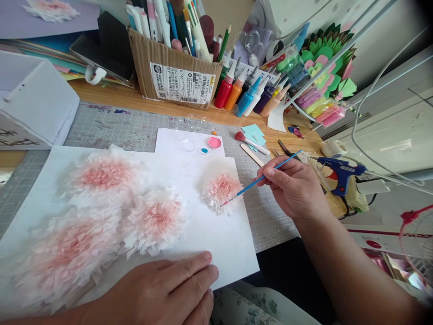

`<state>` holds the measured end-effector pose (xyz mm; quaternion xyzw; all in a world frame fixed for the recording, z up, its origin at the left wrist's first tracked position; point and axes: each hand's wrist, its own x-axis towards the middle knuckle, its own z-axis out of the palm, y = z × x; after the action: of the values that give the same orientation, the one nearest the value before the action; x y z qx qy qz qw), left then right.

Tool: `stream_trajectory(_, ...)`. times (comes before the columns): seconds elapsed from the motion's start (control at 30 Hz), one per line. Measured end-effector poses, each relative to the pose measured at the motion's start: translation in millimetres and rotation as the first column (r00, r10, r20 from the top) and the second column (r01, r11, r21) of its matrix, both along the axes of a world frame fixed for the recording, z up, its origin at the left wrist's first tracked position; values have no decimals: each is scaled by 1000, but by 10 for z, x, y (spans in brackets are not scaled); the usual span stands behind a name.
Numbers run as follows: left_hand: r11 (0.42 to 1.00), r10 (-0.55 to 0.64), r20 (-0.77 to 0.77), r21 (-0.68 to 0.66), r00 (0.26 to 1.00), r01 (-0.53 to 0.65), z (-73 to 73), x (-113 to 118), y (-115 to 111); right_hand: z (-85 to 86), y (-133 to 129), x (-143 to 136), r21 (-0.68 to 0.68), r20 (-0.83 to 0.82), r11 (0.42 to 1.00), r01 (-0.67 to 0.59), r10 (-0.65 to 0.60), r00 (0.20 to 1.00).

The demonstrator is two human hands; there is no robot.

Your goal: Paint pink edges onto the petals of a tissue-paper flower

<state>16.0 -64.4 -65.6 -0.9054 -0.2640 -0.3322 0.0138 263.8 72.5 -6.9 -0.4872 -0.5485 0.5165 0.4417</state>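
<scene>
My right hand pinches a thin blue paintbrush. Its pink-tinged bristle tip is at the lower edge of a small white paper flower with a pink centre. Flat on the white sheet, near its front edge, lies my left hand, fingers stretched out and holding nothing. Left of the small flower are several larger ruffled flowers, including a middle one and an upper one, all pink at the centre. A clear palette behind them carries pink paint and a blue dab.
A cardboard box of pens and brushes stands at the back, beside several paint bottles. To the right are a red-tipped makeup brush, a wooden stick and a blue glue gun. A white box sits at left.
</scene>
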Motion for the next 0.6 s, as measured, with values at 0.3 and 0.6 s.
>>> stream_trajectory(0.3,999,31,69,22,997,-33,-44,42,-16,5,27,-24,0,-21,999,34,-34,999)
stream_trajectory(0.6,999,24,49,21,999,-25,-55,32,-32,31,54,28,62,-43,995,72,-69,997)
